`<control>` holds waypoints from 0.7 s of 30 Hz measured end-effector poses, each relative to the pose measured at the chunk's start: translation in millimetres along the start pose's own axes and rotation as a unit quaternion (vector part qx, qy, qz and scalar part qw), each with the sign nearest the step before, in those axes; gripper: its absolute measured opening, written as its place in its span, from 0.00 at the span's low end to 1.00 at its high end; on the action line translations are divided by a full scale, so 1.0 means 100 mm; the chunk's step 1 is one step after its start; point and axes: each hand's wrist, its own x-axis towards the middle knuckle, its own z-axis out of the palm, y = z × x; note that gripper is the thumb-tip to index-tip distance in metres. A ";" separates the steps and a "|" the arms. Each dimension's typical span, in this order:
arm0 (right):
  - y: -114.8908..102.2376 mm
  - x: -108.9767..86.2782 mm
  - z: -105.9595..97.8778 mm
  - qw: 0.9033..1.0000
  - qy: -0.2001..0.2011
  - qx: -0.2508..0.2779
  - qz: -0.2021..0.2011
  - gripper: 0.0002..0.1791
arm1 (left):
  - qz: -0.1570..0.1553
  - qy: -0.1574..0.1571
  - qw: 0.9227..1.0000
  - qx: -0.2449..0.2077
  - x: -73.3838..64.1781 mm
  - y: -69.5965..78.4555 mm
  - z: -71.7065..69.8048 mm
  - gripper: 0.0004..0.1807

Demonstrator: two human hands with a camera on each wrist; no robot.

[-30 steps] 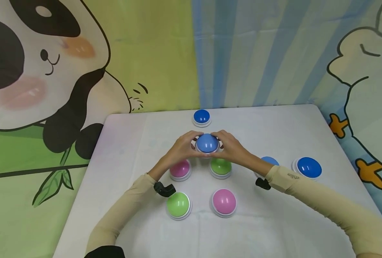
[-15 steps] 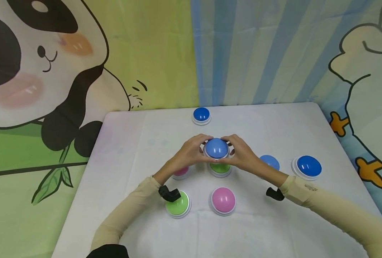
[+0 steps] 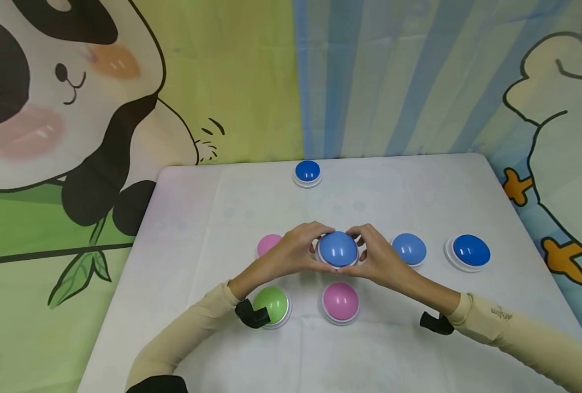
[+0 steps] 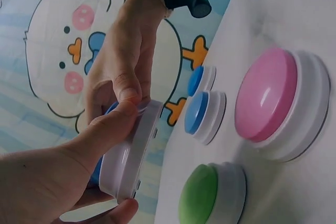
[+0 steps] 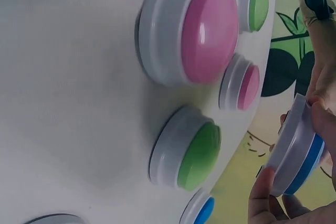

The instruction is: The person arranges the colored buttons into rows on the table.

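Observation:
Both hands hold one blue dome push button (image 3: 338,249) with a white round base, raised over the middle of the table. My left hand (image 3: 292,252) grips its left side, thumb at the near edge and fingers at the far edge. On the opposite side my right hand (image 3: 383,258) grips it the same way. In the left wrist view the white base (image 4: 128,156) shows from the side, tilted, with the thumbs meeting at one edge. A green push button (image 5: 199,156) stands on the table below, hidden in the head view behind the held one.
On the white table (image 3: 212,355) a pink button (image 3: 340,302) and a green button (image 3: 271,304) stand nearer me. Another pink one (image 3: 268,244) is partly behind my left hand. Blue buttons stand right, one pale (image 3: 409,249) and one darker (image 3: 471,251); another blue (image 3: 307,172) is at the back.
Both hands have brought the blue button toward me and slightly right, from near the back blue button to over the green one, which is now covered in the head view.

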 end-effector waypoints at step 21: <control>0.21 -0.43 -0.08 0.999 0.032 -0.036 0.006 0.43 | 0.059 -0.034 0.997 0.034 0.18 0.21 0.33 0.44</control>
